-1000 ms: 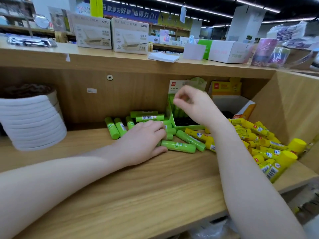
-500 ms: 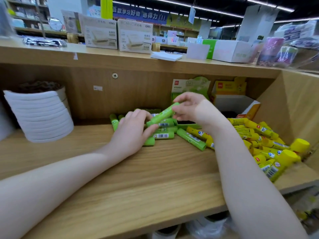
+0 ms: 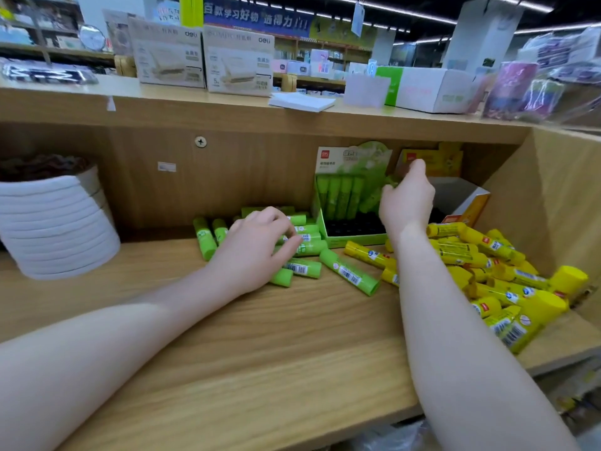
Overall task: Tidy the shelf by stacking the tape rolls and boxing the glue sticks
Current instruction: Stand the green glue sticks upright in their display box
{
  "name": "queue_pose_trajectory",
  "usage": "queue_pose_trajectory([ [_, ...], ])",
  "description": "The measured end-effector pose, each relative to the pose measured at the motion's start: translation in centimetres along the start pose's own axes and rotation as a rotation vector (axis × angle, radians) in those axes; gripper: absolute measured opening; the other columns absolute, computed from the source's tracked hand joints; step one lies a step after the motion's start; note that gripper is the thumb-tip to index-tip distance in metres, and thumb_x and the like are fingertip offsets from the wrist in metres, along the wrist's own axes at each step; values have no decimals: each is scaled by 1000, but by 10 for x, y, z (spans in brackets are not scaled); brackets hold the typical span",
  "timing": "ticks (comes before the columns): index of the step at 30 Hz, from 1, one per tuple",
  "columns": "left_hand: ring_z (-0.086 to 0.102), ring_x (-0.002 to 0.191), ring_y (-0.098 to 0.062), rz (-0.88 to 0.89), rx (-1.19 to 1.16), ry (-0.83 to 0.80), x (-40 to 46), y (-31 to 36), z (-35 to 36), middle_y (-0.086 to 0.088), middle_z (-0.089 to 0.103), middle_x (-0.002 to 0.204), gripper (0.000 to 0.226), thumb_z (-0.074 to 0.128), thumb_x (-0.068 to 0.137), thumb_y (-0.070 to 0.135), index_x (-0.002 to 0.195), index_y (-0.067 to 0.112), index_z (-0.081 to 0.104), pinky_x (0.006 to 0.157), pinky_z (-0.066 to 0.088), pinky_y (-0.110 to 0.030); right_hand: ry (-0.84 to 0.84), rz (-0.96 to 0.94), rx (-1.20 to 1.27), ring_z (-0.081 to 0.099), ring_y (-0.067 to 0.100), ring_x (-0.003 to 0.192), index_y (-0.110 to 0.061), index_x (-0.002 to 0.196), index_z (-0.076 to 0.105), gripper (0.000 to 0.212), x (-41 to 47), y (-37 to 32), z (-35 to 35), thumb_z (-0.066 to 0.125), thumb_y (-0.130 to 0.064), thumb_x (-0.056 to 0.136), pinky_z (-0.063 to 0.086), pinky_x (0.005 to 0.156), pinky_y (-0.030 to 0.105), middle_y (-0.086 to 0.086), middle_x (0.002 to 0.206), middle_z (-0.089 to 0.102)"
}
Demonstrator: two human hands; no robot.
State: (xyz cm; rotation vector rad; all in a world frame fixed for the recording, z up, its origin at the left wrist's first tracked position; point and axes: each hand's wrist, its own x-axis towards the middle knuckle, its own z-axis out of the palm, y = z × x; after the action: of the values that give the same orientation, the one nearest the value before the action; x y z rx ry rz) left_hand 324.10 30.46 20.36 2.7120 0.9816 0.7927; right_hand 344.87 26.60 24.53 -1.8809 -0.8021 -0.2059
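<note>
Loose green glue sticks (image 3: 349, 271) lie in a heap on the wooden shelf (image 3: 260, 353). My left hand (image 3: 253, 249) rests on the heap, its fingers curled around one green stick (image 3: 307, 247). The green display box (image 3: 354, 239) stands behind, with several green sticks upright in its back row. My right hand (image 3: 406, 200) is over the box's right side, pinching a tilted green glue stick (image 3: 372, 200) that dips into the box. Yellow glue sticks (image 3: 494, 255) are piled at the right. A stack of white tape rolls (image 3: 55, 222) stands far left.
An open yellow-and-white box (image 3: 461, 203) stands behind the yellow pile, against the slanted right side wall (image 3: 559, 206). The shelf top above carries cartons (image 3: 237, 63) and a white pad (image 3: 300, 102). Bare wood lies in front of my arms.
My right hand carried the green stick from above the heap up and right into the green box. My left hand stayed on the heap and closed on another stick.
</note>
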Motion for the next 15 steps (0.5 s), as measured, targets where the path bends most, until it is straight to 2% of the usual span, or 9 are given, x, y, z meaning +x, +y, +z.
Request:
queue_pose_trajectory([
  [2,47,108,-19,48,54,-26,-1,1,-2,2,54,114,32,37,94,37,104,16,59,92,36,-37,-16,4,34,57,37,95,-3,106,47,18,0,3,5,49,0,88,44,73,36,18,107,58],
  [8,46,110,-20,172,225,-108,-7,2,-8,-1,54,111,38,30,97,39,107,13,55,90,34,-31,-44,-11,12,57,41,93,1,105,52,18,3,6,14,49,0,87,47,77,40,23,106,57],
  [11,47,103,-21,185,226,-109,-7,3,-10,-4,53,104,38,30,97,38,101,10,55,85,35,-31,-79,-24,-71,55,44,94,2,105,52,18,0,4,19,47,-1,88,46,77,43,26,107,55],
  [15,49,103,-19,222,219,-149,-7,-1,-14,-1,55,107,41,28,96,41,104,12,56,83,34,-27,-133,-25,-176,54,43,98,-3,103,53,16,0,3,18,44,-4,90,42,73,38,22,111,55],
])
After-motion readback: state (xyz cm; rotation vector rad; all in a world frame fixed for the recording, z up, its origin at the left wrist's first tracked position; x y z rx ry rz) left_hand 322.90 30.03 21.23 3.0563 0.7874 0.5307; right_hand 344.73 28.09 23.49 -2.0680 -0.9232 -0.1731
